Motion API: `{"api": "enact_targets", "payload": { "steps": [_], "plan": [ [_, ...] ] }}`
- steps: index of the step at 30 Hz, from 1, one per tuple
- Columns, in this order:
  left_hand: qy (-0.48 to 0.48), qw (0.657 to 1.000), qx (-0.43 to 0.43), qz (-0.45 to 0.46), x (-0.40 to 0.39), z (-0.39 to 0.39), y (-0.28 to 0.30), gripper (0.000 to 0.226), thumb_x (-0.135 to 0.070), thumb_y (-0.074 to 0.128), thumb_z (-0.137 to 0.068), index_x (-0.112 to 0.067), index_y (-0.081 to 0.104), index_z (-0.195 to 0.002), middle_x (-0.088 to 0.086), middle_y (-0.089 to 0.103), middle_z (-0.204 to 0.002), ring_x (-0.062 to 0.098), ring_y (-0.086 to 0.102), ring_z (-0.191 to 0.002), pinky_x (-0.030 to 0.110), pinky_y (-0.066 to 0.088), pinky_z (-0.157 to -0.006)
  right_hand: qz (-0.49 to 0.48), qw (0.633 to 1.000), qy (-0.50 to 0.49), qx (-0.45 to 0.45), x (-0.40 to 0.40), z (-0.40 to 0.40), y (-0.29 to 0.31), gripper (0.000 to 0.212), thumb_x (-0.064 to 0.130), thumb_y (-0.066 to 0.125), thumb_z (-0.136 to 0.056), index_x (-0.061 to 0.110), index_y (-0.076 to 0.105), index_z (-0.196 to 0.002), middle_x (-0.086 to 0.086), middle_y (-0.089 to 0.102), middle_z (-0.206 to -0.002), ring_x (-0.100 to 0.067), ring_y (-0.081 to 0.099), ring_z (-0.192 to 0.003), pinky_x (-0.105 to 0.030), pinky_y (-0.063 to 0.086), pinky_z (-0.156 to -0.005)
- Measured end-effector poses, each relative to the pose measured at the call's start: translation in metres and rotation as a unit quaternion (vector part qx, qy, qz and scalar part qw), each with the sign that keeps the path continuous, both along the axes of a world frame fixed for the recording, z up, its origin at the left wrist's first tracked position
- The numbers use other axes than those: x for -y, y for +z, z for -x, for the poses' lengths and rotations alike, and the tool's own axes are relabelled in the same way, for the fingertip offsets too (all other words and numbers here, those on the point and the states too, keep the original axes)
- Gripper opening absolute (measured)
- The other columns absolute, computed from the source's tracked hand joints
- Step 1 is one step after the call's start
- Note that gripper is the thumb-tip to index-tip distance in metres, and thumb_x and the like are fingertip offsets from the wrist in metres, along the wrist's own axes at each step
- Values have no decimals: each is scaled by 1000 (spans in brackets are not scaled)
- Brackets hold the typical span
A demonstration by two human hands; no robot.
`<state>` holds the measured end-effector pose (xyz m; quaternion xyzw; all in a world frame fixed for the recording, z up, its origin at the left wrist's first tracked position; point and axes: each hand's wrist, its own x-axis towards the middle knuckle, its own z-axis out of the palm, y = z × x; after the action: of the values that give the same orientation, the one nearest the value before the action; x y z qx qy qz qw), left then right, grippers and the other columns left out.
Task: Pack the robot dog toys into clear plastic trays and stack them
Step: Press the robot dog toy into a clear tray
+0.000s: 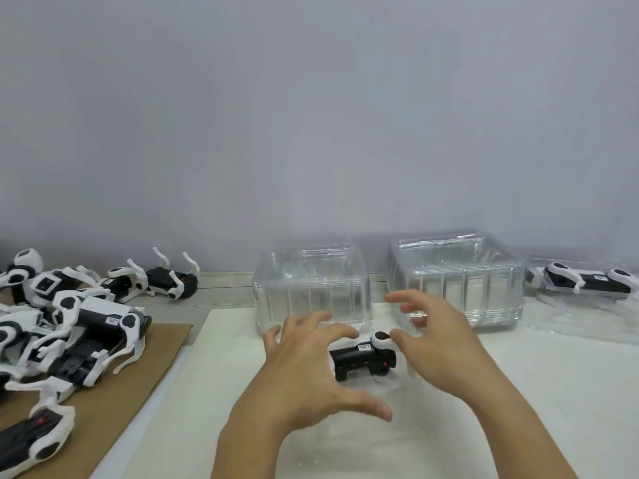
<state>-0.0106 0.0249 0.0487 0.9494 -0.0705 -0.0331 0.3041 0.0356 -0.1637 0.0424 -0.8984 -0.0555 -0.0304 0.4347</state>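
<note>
Your left hand (304, 368) and your right hand (439, 344) hover over the white counter (553, 392) with fingers spread and only lightly bent; each grip is wide and holds nothing. Between the two grips lies a black-and-white plastic robot dog toy (364, 356), its black body facing up and a white leg with a dark round joint on the side toward your right thumb. Your right thumb tip is just beside that joint, but you cannot tell whether it touches. The toy appears to sit in a shallow clear plastic tray (363, 426) that spreads toward you under both grips; its edges are too faint to trace.

Beyond your left grip stands a deep clear plastic tray with ribbed walls (311, 288), upright and open at the top. Beyond your right grip stands a second ribbed clear tray (456, 281), slightly larger in view. Farther out past your right grip, another black-and-white robot dog (587, 281) lies on clear plastic. Well off past your left grip, a heap of black-and-white robot dogs (69, 326) rests on a brown cardboard sheet (114, 409), with one more dog (162, 278) on its back, legs up.
</note>
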Motion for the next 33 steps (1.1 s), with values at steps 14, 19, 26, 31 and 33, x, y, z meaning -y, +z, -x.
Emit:
{"api": "enact_targets", "payload": {
  "steps": [14, 19, 26, 31, 33],
  "plan": [
    [245, 936, -103, 229, -14, -13, -18, 42, -49, 68, -87, -30, 51, -120, -10, 58, -93, 4, 57, -83, 22, 42, -65, 8, 995, -101, -13, 11, -2, -1, 47, -1, 56, -80, 33, 64, -113, 12, 54, -99, -9, 58, -87, -22, 40, -64],
    [273, 926, -117, 234, -5, -15, -20, 46, -51, 70, -84, -21, 48, -112, 3, 64, -97, 12, 61, -65, 14, 43, -45, 44, 992, -117, -6, 10, -1, 3, 51, -2, 55, -79, 31, 63, -116, 4, 57, -112, -17, 57, -95, -29, 43, -75],
    [210, 886, -112, 399, 2, -20, -20, 42, -43, 56, -99, -6, 69, -87, 5, 75, -87, 14, 74, -70, 25, 56, -61, -1, 984, -95, 148, -12, 4, 13, 30, 7, 58, -86, 32, 67, -102, 13, 59, -94, -4, 53, -83, -21, 39, -77],
    [128, 890, -131, 417, 6, -19, -21, 43, -41, 44, -105, -13, 77, -104, 1, 77, -103, 17, 75, -94, 30, 55, -81, -61, 986, -16, 153, -38, 12, 16, 25, 10, 57, -90, 31, 69, -94, 13, 62, -74, -1, 61, -67, -10, 44, -59],
    [162, 898, -98, 398, 5, -21, -23, 37, -37, 46, -105, -15, 76, -103, 1, 78, -100, 16, 75, -90, 32, 56, -81, -53, 991, 20, 120, -45, 13, 13, 23, 15, 57, -92, 33, 68, -99, 13, 64, -83, 4, 62, -71, -9, 46, -60]
  ]
}}
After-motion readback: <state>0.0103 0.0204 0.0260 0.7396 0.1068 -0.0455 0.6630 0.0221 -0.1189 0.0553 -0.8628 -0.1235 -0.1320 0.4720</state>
